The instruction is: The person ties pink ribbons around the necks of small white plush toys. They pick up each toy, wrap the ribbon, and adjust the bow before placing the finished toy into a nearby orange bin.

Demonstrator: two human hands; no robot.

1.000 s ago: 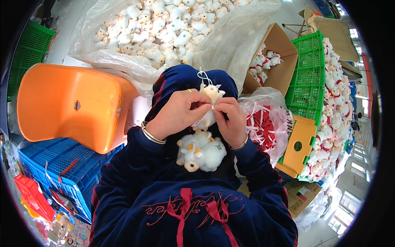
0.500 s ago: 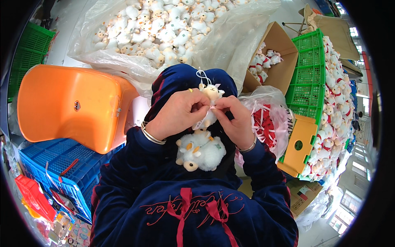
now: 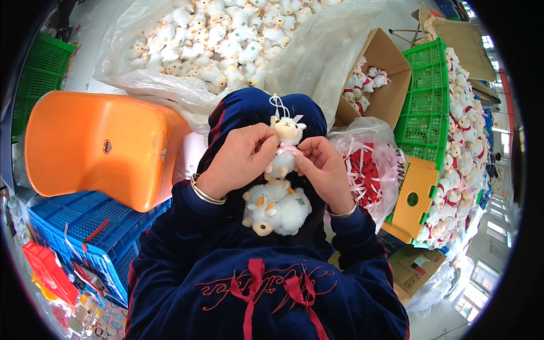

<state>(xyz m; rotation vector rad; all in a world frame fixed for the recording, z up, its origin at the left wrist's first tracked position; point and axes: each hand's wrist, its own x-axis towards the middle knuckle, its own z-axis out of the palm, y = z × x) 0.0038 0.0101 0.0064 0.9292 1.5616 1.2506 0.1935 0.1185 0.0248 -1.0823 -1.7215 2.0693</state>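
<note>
A small white plush sheep (image 3: pixel 288 131) with a looped cord on its head lies face up on my lap. Around its neck runs a pale pink ribbon (image 3: pixel 289 149). My left hand (image 3: pixel 242 160) is closed in a pinch at the ribbon's left side, its fingertips partly hidden behind the hand. On the other side, my right hand (image 3: pixel 327 170) pinches the ribbon between thumb and forefinger. Just below, closer to my body, other white plush sheep (image 3: pixel 277 208) lie together on my lap, touching the first one's lower end.
Ahead lies a clear plastic sheet (image 3: pixel 317 62) heaped with plush sheep. To the right are a cardboard box (image 3: pixel 391 73), a bag of red ribbons (image 3: pixel 364 170) and a green crate (image 3: pixel 422 107). An orange chair (image 3: pixel 96 147) and blue crate (image 3: pixel 79 215) stand left.
My hands have drawn slightly apart, uncovering the pink ribbon around the sheep's neck. The sheep's head has shifted a little to the left.
</note>
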